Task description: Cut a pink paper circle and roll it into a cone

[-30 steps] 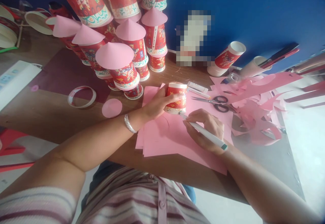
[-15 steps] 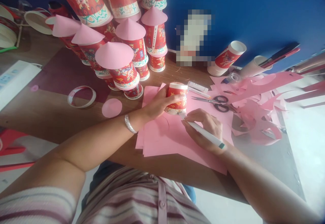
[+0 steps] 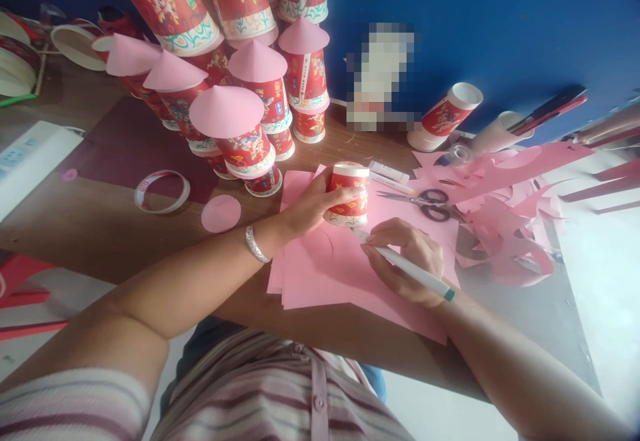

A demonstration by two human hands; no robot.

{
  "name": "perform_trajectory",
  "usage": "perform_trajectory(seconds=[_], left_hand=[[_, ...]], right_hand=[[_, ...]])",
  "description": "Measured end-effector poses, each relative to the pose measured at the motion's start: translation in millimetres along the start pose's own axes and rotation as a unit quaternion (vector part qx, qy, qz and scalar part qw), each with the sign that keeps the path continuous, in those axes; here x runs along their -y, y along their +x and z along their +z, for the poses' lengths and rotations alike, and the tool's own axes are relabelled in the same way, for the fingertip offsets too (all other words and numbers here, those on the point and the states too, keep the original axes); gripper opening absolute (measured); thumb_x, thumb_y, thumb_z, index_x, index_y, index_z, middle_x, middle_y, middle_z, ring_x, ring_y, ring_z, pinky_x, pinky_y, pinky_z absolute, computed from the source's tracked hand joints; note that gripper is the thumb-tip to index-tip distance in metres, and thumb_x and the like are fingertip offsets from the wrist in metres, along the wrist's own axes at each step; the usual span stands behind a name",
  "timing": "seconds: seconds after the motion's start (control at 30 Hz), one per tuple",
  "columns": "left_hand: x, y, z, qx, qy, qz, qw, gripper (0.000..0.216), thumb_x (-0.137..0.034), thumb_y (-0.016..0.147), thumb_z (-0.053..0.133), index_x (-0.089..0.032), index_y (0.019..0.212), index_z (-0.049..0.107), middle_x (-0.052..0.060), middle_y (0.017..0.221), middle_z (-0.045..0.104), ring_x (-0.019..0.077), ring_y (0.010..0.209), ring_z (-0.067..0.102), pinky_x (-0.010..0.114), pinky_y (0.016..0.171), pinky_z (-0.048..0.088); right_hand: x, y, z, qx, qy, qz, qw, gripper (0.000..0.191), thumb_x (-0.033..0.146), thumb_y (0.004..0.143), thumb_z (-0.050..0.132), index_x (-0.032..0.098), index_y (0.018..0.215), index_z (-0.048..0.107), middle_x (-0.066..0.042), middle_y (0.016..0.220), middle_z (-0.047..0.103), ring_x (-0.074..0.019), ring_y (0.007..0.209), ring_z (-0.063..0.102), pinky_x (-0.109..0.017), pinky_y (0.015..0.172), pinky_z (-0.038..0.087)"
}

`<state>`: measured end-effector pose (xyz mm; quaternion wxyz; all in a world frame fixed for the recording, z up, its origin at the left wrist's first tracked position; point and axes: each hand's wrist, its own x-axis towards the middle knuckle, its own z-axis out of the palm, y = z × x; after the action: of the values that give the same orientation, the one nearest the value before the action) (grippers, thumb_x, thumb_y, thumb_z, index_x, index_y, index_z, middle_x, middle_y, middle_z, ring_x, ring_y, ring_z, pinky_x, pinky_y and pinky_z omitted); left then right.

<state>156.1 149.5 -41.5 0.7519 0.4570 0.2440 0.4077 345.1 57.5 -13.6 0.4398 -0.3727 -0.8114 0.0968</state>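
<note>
My left hand [image 3: 316, 202] is closed round a red paper cup [image 3: 349, 196] that stands on pink paper [image 3: 320, 274], its thumb across the cup's front. Between the fingers of my right hand [image 3: 407, 258] is a white marker [image 3: 415, 271] with a green end, its tip at the paper close to the cup's lower edge. A thin curved line shows on the sheet left of the tip. Scissors [image 3: 425, 202] with dark handles lie on the paper to the right of the cup. Just behind them are a glue stick [image 3: 389, 172] and another marker [image 3: 395, 184].
Stacked red cups with pink paper cones [image 3: 227, 111] stand at the back left. Pink paper scraps [image 3: 520, 208] heap on the right, near a pen cup [image 3: 500, 131] and a tilted red cup [image 3: 447, 118]. A cut cup ring [image 3: 161, 192] and a pink disc [image 3: 221, 214] lie left.
My right hand has shifted slightly right and down, the marker tip moving a little left along the cup's lower edge. My left hand and the cup stay in place.
</note>
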Motion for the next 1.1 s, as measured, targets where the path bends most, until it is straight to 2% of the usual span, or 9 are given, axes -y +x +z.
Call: perform_trajectory(seconds=[0.17,0.3,0.4,0.53,0.6,0.73,0.93,1.1], left_hand=[[-3.0,-1.3,1.9,-0.029,0.002,-0.008,1.000,0.037,-0.043,0.084,0.082,-0.018,0.106,0.067,0.005,0.098,0.068,0.0197,0.092,0.067,0.032,0.080,0.057],[-2.4,0.1,1.6,-0.064,-0.022,0.009,0.998,0.046,-0.039,0.081,0.083,-0.021,0.120,0.067,0.005,0.112,0.070,0.0201,0.103,0.067,0.032,0.087,0.057],[-0.8,1.7,0.8,-0.056,-0.040,0.011,0.998,0.044,-0.040,0.084,0.080,-0.021,0.122,0.067,0.007,0.115,0.071,0.0221,0.105,0.068,0.036,0.090,0.058],[2.2,2.0,-0.8,-0.052,-0.034,0.004,0.998,0.039,-0.043,0.089,0.075,-0.018,0.118,0.069,0.009,0.113,0.072,0.0250,0.105,0.070,0.038,0.090,0.058],[3.1,1.7,-1.6,-0.046,-0.014,0.008,0.999,0.038,-0.046,0.089,0.076,-0.018,0.114,0.070,0.009,0.109,0.072,0.0240,0.104,0.069,0.036,0.088,0.057],[1.6,1.0,-1.8,-0.005,0.038,0.002,0.999,0.035,-0.048,0.087,0.083,-0.018,0.098,0.067,0.005,0.092,0.067,0.0182,0.088,0.066,0.031,0.079,0.056],[-3.4,0.4,2.4,-0.011,-0.007,-0.012,1.000,0.040,-0.047,0.083,0.087,-0.016,0.102,0.069,0.006,0.093,0.068,0.0178,0.083,0.066,0.028,0.072,0.056],[0.5,0.4,-1.6,-0.004,-0.002,-0.010,1.000,0.037,-0.044,0.086,0.085,-0.016,0.105,0.071,0.006,0.095,0.068,0.0171,0.086,0.066,0.028,0.075,0.057]], right_hand=[[0.0,5.6,-3.1,-0.001,-0.004,-0.006,1.000,0.017,0.010,0.094,0.070,0.024,0.099,0.061,-0.001,0.080,0.074,-0.0174,0.070,0.075,-0.030,0.063,0.063],[-1.8,9.0,-4.9,0.008,-0.005,-0.021,1.000,0.018,0.010,0.093,0.069,0.026,0.097,0.062,0.001,0.080,0.076,-0.0195,0.070,0.076,-0.041,0.080,0.069],[-3.7,7.4,-2.4,0.009,0.013,-0.020,1.000,0.016,0.012,0.094,0.069,0.026,0.097,0.062,0.003,0.079,0.075,-0.0186,0.070,0.075,-0.046,0.092,0.069],[-4.7,2.7,4.0,0.011,0.047,-0.013,0.999,0.017,0.011,0.094,0.070,0.025,0.100,0.064,0.003,0.082,0.074,-0.0188,0.077,0.078,-0.046,0.096,0.070],[-4.6,1.1,6.4,0.017,0.057,-0.019,0.998,0.018,0.010,0.094,0.070,0.025,0.101,0.064,0.002,0.083,0.073,-0.0191,0.079,0.079,-0.046,0.096,0.071],[-4.0,-0.7,6.3,0.025,0.050,-0.025,0.998,0.016,0.011,0.095,0.070,0.025,0.100,0.064,0.001,0.083,0.073,-0.0197,0.080,0.079,-0.043,0.086,0.073],[-2.8,-0.4,1.1,-0.007,0.002,0.005,1.000,0.017,0.011,0.095,0.070,0.026,0.100,0.063,-0.001,0.084,0.075,-0.0203,0.079,0.078,-0.034,0.068,0.067],[-3.1,1.2,2.1,-0.003,-0.001,0.013,1.000,0.013,0.013,0.097,0.070,0.025,0.098,0.064,-0.001,0.084,0.075,-0.0184,0.075,0.076,-0.031,0.066,0.063]])
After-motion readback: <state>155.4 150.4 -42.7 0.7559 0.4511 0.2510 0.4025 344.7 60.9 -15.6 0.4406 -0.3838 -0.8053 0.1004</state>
